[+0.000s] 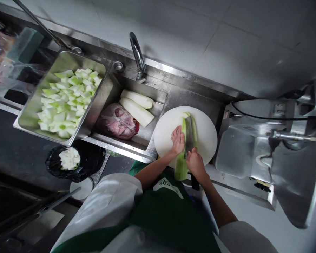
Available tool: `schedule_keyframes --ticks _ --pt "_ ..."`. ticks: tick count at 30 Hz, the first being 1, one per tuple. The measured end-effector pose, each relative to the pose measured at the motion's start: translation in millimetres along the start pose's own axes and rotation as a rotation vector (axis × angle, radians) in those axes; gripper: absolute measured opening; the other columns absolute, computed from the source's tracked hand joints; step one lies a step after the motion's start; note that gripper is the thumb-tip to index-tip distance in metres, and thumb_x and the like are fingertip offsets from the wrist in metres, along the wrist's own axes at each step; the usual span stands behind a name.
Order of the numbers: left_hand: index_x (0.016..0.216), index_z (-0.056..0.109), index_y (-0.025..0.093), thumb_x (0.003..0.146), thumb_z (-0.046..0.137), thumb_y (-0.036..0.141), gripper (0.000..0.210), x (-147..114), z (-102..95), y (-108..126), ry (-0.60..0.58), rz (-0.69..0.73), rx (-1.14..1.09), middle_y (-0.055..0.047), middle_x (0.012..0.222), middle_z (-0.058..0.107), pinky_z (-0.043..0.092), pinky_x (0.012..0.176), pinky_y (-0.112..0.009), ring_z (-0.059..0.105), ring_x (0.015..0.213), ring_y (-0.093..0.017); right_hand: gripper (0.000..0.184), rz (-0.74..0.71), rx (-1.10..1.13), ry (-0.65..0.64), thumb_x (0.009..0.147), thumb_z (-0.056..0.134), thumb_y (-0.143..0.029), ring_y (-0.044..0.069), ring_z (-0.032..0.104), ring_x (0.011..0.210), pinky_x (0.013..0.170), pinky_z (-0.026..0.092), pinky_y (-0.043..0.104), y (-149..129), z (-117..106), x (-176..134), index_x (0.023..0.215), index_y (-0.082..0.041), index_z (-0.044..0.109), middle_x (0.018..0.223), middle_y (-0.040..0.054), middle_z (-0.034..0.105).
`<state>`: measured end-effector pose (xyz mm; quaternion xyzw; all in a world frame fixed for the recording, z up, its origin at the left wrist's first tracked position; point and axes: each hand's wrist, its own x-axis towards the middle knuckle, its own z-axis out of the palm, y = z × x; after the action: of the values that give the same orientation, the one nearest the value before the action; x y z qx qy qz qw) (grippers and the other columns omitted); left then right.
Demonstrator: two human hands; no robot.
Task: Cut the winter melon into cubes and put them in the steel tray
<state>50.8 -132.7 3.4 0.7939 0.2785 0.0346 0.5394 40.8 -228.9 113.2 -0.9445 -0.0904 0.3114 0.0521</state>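
A long piece of green gourd lies lengthwise over the round white cutting board, its near end past the board's edge. My left hand presses on its left side, fingers bent over it. In my right hand is the handle of a cleaver; my closed fingers hide most of the handle. The broad blade stands along the gourd's right side, where a thin green strip runs beside it on the board. Whether the strip is fully detached, I cannot tell.
Left of the board, a sink holds two pale gourd lengths and bagged meat below a faucet. A steel pan of gourd chunks follows, above a black-lined bin. A metal machine stands right.
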Motion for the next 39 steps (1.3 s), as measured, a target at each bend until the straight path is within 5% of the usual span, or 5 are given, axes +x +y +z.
schedule_keyframes --ticks 8,23,29,34,39 --pt "0.159 0.031 0.027 0.106 0.022 0.038 0.055 0 -0.5 2 0.038 0.049 0.072 -0.005 0.160 0.034 0.025 0.124 -0.038 0.028 0.149 -0.019 0.027 0.007 0.084 0.040 0.103 0.036 -0.014 0.025 0.070 0.096 0.074 0.044 0.028 -6 35 27 0.123 -0.004 0.052 0.102 0.0190 0.072" --pt "0.160 0.029 0.026 0.106 0.020 0.040 0.056 4 -1.9 9 0.004 0.052 0.193 -0.006 0.164 0.030 0.029 0.120 -0.048 0.026 0.148 -0.026 0.025 -0.036 0.024 0.024 0.103 0.039 -0.019 0.023 0.070 0.099 0.073 0.045 0.025 -9 -4 32 0.120 -0.009 0.055 0.103 0.0170 0.072" --pt "0.159 0.031 0.029 0.106 0.019 0.040 0.055 4 -1.5 8 0.032 0.047 0.229 -0.004 0.164 0.029 0.030 0.119 -0.049 0.024 0.149 -0.026 0.023 -0.051 -0.073 -0.129 0.103 0.039 -0.021 0.019 0.070 0.075 0.064 0.041 0.025 12 -23 -12 0.116 -0.010 0.055 0.089 0.0140 0.071" --pt "0.158 0.033 0.027 0.106 0.020 0.040 0.055 3 0.2 7 0.041 0.071 0.190 -0.007 0.163 0.030 0.030 0.118 -0.051 0.026 0.147 -0.028 0.018 -0.042 -0.151 -0.134 0.102 0.040 -0.018 0.023 0.071 0.086 0.065 0.039 0.027 30 -2 -61 0.111 -0.011 0.054 0.090 0.0160 0.071" --pt "0.157 0.033 0.029 0.106 0.021 0.040 0.054 1 0.9 4 0.051 0.052 0.160 -0.007 0.163 0.031 0.030 0.118 -0.052 0.027 0.147 -0.028 0.021 0.008 -0.113 -0.094 0.102 0.037 -0.017 0.024 0.070 0.089 0.067 0.040 0.028 21 38 -64 0.114 -0.010 0.053 0.094 0.0169 0.072"
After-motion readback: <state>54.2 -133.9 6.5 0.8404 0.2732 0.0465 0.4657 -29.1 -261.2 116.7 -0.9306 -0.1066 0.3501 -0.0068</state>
